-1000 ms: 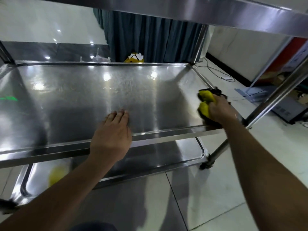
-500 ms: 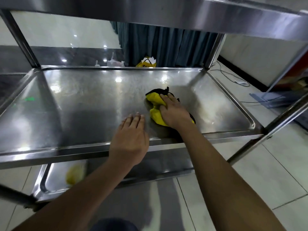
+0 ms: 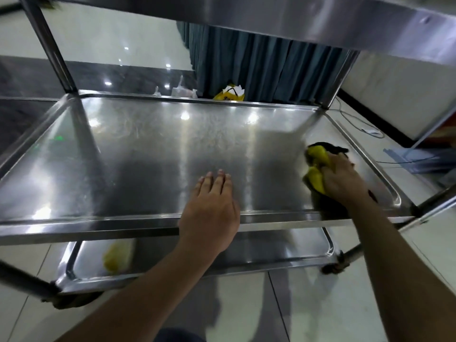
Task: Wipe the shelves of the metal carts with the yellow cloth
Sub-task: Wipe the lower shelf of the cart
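Right hand [image 3: 341, 177] grips yellow cloth [image 3: 315, 166] on middle shelf [image 3: 148, 154], right side. Left hand [image 3: 211, 206] flat, fingers straight. Bag [image 3: 229, 95] print unreadable.

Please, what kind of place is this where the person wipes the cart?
Probably a back room or service area of a hall or canteen, though I cannot be sure. A steel cart shelf stands on a pale tiled floor, with a dark curtain behind and loose cables by the wall.

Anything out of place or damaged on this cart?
Nothing damaged or spilled. One oddity: a blurry yellow object lies on the bottom shelf, apart from the cloth the right hand grips. Left hand rests flat.
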The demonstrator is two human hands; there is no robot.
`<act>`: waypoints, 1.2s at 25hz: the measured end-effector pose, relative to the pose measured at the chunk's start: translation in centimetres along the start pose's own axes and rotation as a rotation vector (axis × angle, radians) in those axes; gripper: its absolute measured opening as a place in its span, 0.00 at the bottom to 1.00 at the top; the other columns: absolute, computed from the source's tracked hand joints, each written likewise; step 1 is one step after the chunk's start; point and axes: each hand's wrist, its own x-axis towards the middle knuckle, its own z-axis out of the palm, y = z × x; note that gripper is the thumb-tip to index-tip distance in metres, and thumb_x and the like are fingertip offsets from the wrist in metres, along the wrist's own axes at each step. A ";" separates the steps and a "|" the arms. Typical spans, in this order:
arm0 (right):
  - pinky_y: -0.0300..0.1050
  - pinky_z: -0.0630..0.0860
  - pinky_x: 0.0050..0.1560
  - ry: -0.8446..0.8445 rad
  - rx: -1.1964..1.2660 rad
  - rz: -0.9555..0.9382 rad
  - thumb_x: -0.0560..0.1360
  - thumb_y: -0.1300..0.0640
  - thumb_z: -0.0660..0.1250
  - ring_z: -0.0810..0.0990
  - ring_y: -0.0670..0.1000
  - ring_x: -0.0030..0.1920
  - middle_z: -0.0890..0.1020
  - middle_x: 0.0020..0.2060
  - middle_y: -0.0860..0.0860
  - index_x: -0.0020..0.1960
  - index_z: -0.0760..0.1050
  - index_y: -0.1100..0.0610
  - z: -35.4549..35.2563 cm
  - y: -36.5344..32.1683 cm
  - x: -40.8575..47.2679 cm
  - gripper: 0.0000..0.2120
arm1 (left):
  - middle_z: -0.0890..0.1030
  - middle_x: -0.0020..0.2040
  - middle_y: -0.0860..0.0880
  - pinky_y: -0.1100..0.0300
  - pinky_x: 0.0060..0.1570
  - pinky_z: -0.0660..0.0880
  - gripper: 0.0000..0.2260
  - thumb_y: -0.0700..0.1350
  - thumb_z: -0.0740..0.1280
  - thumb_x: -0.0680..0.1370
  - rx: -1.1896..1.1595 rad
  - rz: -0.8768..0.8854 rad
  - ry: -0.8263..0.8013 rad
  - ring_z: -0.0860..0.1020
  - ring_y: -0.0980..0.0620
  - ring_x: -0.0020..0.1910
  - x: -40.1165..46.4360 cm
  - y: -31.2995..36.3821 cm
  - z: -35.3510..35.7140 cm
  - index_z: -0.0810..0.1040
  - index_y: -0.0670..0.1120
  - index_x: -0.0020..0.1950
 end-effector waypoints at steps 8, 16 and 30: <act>0.57 0.59 0.77 -0.038 0.089 -0.242 0.82 0.50 0.56 0.63 0.58 0.77 0.63 0.79 0.55 0.79 0.62 0.48 3.4 -4.8 -2.9 0.25 | 0.60 0.82 0.44 0.51 0.80 0.54 0.27 0.51 0.42 0.84 0.005 0.016 0.015 0.58 0.46 0.81 -0.1 -0.8 0.2 0.56 0.43 0.82; 0.62 0.62 0.75 -0.053 -0.048 0.114 0.82 0.47 0.60 0.66 0.64 0.74 0.68 0.74 0.63 0.77 0.63 0.53 -2.8 6.3 2.6 0.25 | 0.58 0.82 0.43 0.50 0.80 0.55 0.32 0.53 0.39 0.80 -0.027 -0.018 0.012 0.57 0.44 0.81 0.2 0.3 -0.3 0.54 0.42 0.82; 0.58 0.58 0.78 -0.185 0.085 -0.397 0.83 0.43 0.51 0.54 0.53 0.81 0.52 0.82 0.47 0.81 0.54 0.41 8.4 -16.5 -3.1 0.26 | 0.77 0.61 0.42 0.48 0.59 0.73 0.15 0.41 0.61 0.77 -0.218 -0.113 0.472 0.75 0.43 0.58 -4.1 -10.5 -2.4 0.77 0.42 0.62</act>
